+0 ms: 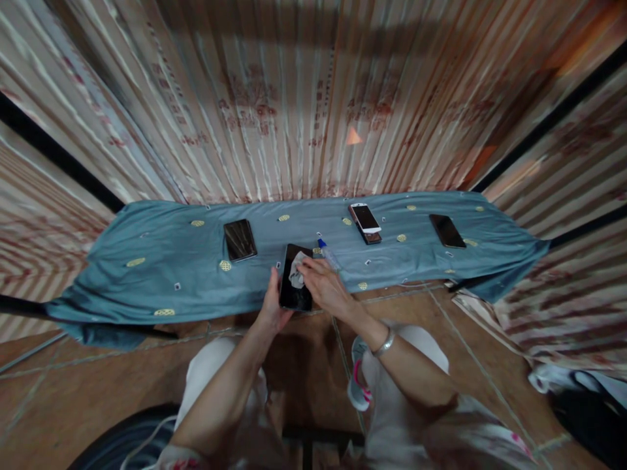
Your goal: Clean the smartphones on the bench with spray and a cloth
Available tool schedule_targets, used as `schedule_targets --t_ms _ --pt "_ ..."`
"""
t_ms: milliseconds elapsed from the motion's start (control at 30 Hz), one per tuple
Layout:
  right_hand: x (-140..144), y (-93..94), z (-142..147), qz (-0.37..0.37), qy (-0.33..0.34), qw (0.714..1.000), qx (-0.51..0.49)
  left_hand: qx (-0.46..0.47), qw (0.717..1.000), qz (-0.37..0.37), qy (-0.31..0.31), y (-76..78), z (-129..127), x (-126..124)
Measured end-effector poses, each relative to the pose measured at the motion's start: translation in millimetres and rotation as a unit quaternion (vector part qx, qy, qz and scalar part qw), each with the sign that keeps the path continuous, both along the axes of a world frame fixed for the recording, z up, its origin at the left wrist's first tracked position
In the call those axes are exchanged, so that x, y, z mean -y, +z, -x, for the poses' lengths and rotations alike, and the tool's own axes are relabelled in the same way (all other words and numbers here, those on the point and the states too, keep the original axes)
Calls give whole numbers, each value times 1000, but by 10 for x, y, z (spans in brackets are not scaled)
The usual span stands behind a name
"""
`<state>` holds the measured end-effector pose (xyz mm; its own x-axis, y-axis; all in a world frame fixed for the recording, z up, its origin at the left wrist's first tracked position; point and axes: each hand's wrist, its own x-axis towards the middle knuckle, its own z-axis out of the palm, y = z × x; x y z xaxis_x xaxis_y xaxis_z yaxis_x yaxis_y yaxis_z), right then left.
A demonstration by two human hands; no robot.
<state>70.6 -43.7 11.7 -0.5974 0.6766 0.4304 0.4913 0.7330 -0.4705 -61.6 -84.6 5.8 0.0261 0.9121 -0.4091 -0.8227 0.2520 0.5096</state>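
Head view: left hand (273, 307) grips the dark phone (296, 287) by its edge to steady it — right hand (326, 287) pinches a small cloth (296, 273) flat on the screen, above the blue sheet (161, 274).

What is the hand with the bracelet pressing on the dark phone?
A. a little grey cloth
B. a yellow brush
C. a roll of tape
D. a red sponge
A: the right hand with the bracelet presses a little grey cloth on the screen of the dark phone, which the left hand holds by its edge.
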Motion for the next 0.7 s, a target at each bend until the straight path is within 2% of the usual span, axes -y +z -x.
schedule_targets --t_ms 200,300,467,600,700 --pt "313 -116 158 -90 78 993 -3 -48 998 31 4 -43 131 33" --pt "349 -137 177 -104 89 991 -3 -50 998 40 -4 -51 123 51" --pt "73 -130 112 -80 40 996 -5 -36 999 7 25 -29 -87 63" --pt "-176 -102 45 -57 -9 998 -8 -50 998 13 -32 9 -205 115" --pt "-240 -86 26 -50 -34 998 -9 -58 997 18 -55 37 -213 150"
